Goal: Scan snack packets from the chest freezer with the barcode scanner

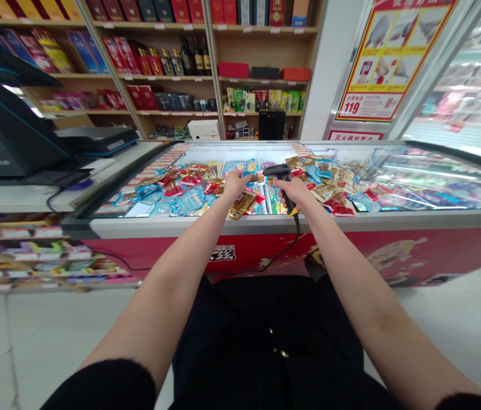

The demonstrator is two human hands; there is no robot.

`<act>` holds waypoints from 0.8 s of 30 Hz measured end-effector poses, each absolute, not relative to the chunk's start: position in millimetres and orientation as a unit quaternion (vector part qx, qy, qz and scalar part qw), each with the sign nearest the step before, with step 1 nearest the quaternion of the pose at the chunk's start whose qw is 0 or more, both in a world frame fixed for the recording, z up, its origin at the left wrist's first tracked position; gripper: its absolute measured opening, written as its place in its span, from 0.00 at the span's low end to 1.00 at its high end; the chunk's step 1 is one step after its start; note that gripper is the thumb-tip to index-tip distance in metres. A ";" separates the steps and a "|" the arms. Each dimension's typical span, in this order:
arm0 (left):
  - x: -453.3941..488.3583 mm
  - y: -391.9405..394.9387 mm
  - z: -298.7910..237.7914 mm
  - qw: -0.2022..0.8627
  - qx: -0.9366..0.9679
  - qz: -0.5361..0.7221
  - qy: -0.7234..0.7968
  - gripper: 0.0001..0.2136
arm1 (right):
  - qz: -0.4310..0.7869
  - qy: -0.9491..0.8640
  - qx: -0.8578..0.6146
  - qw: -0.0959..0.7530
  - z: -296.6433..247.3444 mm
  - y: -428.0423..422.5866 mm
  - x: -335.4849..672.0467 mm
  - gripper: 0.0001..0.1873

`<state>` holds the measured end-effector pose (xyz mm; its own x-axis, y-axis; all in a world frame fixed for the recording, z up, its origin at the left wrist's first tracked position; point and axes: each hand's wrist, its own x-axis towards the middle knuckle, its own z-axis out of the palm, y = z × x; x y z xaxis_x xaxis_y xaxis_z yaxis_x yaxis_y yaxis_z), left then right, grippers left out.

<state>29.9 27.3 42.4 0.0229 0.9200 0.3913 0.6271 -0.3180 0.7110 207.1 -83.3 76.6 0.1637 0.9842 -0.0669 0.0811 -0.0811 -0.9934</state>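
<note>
My right hand [295, 192] is closed around the handle of a black barcode scanner [278, 170] with yellow trim, its head turned left. From the scanner's base a black cable [297, 230] hangs down over the freezer front. My left hand [235, 183] pinches a small brown-and-gold snack packet [257, 178] right in front of the scanner head. Beneath both hands, many small snack packets lie spread over the glass top of a chest freezer [159, 226]. A gold packet [241, 205] lies just below my left hand; blue packets [186, 202] are heaped to its left.
A black checkout terminal [9, 125] stands on the white counter [52, 196] at left. Behind the freezer rise wooden shelves [172, 80] with boxes and bottles. More packets [336, 182] are heaped on the right. A black device [271, 124] stands at the freezer's back edge.
</note>
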 end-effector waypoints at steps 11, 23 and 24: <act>41.7 35.8 44.7 0.204 0.654 0.458 0.566 0.17 | 0.459 -0.457 -0.565 0.511 71.3 -81.7 219.7 0.12; 128.2 52.6 71.0 0.506 0.501 0.501 0.492 0.14 | 0.408 -0.398 -0.565 0.597 68.5 -78.1 272.5 0.13; 140.4 55.2 73.3 0.535 0.499 0.500 0.465 0.14 | 0.400 -0.390 -0.564 0.608 68.8 -77.8 278.5 0.12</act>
<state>140.4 55.2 73.3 0.0689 0.9976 0.0014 -0.0706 0.0035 0.9975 278.5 -77.8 68.8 0.3748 0.9268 0.0231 -0.0469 0.0438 -0.9979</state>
